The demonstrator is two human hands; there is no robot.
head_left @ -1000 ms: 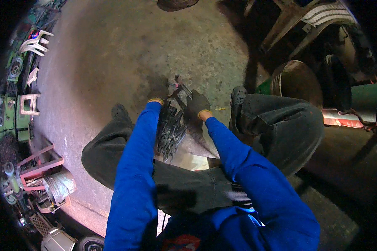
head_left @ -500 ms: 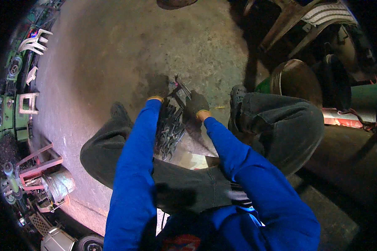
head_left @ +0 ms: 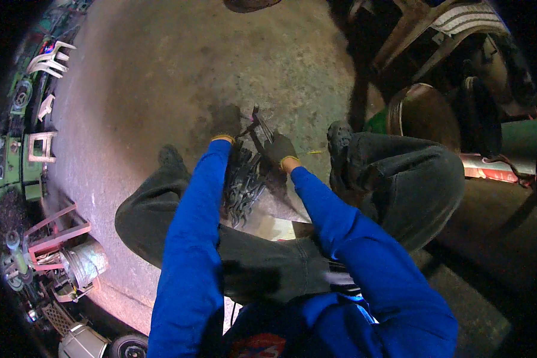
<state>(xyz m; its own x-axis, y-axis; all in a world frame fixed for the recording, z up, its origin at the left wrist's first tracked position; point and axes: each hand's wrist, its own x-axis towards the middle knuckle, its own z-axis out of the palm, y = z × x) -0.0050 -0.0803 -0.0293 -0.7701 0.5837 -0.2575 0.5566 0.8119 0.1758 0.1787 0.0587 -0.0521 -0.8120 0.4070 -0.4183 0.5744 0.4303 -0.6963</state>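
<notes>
I sit with bent legs on a concrete floor, both hands in dark gloves with yellowish cuffs. My right hand [head_left: 281, 148] is closed on a slim metal tool [head_left: 265, 126], whose dark cross-piece reaches toward the other hand; its exact kind is too small to tell. Beside the cross-piece, my left hand [head_left: 225, 122] looks closed, its fingers lost in shadow. Below the hands, between my legs, lies a heap of dark metal pieces [head_left: 243, 185], long and narrow, some shaped like plier handles.
A pale flat sheet [head_left: 280, 229] lies by my lap. To the right stand a round drum [head_left: 420, 116] and a plastic chair [head_left: 465, 21]. On the left are white stools [head_left: 40, 147], a red metal frame [head_left: 56, 235], a metal bucket [head_left: 85, 262] and green machinery [head_left: 7, 161].
The metal tool between my hands has tilted a little more upright, its far end shifting slightly right. Both hands stay nearly in place.
</notes>
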